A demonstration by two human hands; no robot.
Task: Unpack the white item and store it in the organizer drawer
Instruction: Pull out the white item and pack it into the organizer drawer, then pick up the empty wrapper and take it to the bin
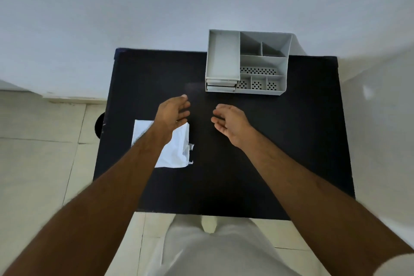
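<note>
A torn white paper wrapper (173, 149) lies on the left part of the black table (257, 152), partly under the left forearm. The left hand (173, 114) and right hand (230, 123) hover above the table, fingers loosely spread, holding nothing. The grey desk organizer (247, 63) stands at the far edge, its drawers (221, 86) at its left front.

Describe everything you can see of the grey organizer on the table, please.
The organizer is a light grey box, plastic by its look, standing upright at the far edge of the black table, right of centre. Its left part is a long open tray above stacked drawers, which look closed. The right part has open compartments, the nearer ones with perforated floors. All look empty. Neither hand touches it.
</note>
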